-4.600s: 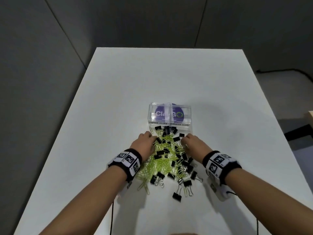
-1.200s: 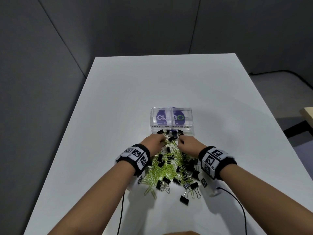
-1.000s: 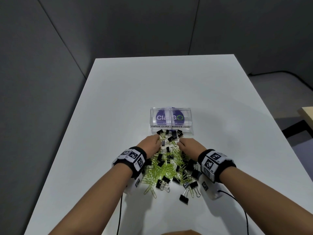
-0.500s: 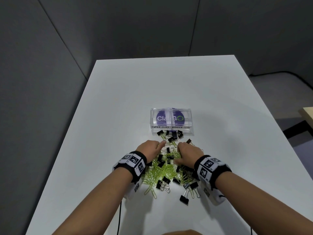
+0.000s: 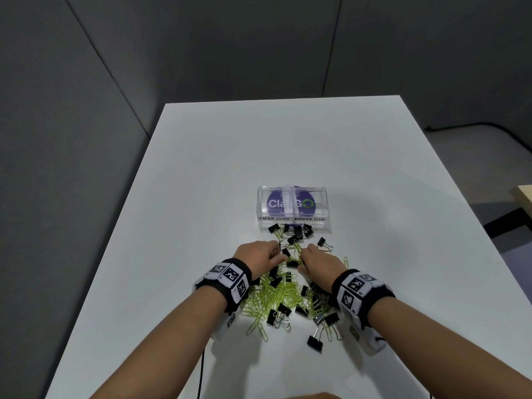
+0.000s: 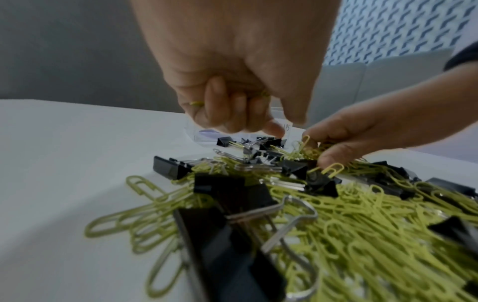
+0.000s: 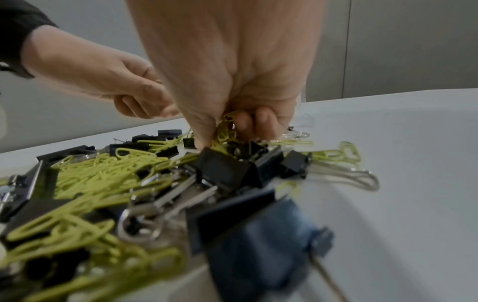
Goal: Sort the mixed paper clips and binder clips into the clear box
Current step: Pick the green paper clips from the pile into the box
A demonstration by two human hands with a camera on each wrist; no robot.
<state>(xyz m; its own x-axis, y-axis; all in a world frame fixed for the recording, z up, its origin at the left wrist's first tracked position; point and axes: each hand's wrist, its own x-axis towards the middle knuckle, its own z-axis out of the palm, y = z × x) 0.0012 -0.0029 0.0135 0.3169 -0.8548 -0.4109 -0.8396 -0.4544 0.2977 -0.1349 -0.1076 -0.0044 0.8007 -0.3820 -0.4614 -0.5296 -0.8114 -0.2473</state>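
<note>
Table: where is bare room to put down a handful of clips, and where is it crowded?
The table is bare behind the clear box, and along its left and right sides. It is crowded between the box and the wrists: the clip pile lies there, with the left hand and right hand in it.

Binder clips [image 5: 298,232] crowd clear box [image 5: 293,223] front

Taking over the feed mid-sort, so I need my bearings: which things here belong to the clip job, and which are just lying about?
Part of the job:
- clear box, labelled PAPER CLIPS and BINDER CLIPS
- green paper clips, loose in the pile
- black binder clips, mixed among them
- left hand and right hand, each gripping paper clips

Just lying about:
- white table
- wooden furniture at the right edge
- floor cable
</note>
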